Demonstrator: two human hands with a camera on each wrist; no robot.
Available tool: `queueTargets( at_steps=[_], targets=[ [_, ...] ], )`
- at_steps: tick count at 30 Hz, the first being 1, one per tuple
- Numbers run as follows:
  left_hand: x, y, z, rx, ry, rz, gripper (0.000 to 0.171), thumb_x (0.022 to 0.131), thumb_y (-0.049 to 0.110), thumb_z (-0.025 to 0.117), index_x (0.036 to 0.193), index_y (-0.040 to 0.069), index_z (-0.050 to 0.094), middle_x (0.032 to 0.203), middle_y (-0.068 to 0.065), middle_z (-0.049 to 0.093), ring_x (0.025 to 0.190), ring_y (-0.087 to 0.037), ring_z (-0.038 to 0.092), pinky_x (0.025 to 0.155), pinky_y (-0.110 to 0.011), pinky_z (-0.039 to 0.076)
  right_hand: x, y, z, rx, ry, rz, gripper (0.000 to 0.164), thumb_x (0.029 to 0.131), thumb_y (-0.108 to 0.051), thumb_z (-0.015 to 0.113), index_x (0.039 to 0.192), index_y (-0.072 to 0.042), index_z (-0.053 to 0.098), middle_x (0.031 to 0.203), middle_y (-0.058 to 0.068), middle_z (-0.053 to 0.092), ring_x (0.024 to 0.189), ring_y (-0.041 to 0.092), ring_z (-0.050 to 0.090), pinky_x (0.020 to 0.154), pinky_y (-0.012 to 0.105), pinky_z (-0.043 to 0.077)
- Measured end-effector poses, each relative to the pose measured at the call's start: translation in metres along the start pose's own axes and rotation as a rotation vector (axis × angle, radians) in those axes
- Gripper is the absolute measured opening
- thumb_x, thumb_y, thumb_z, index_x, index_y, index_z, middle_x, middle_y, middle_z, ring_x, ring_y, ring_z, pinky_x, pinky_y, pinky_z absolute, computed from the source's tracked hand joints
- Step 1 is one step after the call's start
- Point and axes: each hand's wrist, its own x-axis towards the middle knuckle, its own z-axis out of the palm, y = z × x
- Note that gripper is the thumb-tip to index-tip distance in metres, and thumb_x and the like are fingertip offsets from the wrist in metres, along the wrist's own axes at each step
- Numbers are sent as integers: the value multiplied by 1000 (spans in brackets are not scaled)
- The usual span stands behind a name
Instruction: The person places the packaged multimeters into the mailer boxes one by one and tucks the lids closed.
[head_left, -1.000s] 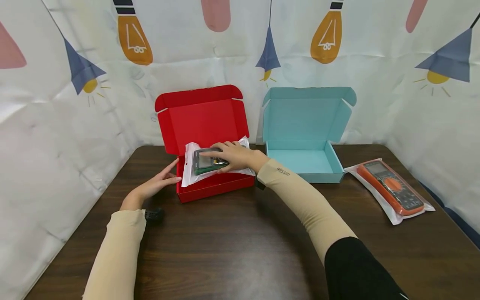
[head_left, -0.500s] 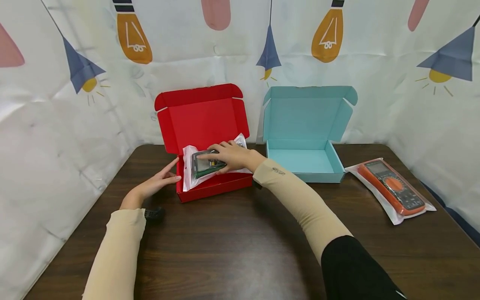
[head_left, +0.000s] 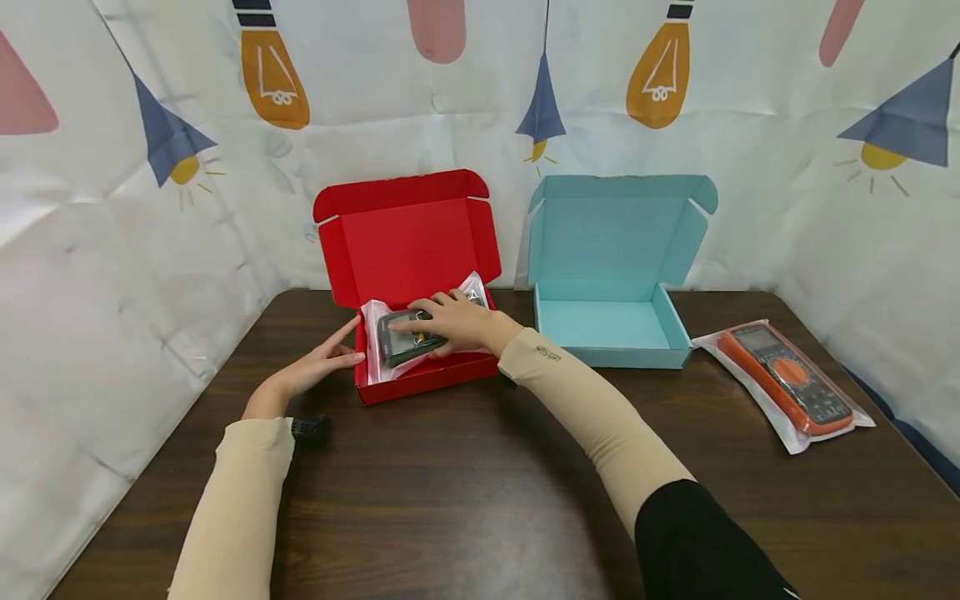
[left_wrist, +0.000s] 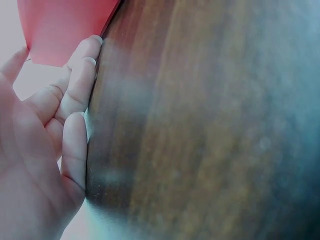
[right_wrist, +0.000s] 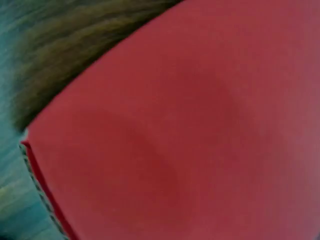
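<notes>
A bagged green-and-black multimeter (head_left: 392, 343) lies inside the open red box (head_left: 431, 382), its clear plastic wrapper reaching the box's ends. My right hand (head_left: 463, 325) spans its right part from above, fingers bent over the far side and thumb at the near side, hiding most of the dial. My left hand (head_left: 309, 377) touches the box's left wall with thumb and fingertips. In the left wrist view, the left hand (left_wrist: 37, 135) has its fingers extended near red cardboard (left_wrist: 67, 30). Only a red box surface (right_wrist: 180, 120) and table appear in the right wrist view.
An open light-blue box (head_left: 611, 323) stands right of the red one, its lid raised. Farther right, an orange multimeter (head_left: 783, 375) in a plastic bag lies on the dark wooden table (head_left: 465, 483). A patterned white cloth (head_left: 480, 125) hangs behind.
My right hand has moved slightly left and down with the green-and-black multimeter, which now sits lower inside the red box. My left hand has stayed at the box's left wall.
</notes>
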Motion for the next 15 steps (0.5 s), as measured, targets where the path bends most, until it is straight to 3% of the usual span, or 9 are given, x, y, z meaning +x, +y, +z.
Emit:
queueTargets(
  at_steps=[15],
  targets=[
    [0,0,0,3,4,-7,94,98,37,58,166,22,-6,150,-29,32,135,-47,34,111,-69,30,-6,3,16,158,-16,30,95,89,-41,79,164,-42,19,164,1,27,144,21,30,119,48,26]
  ],
)
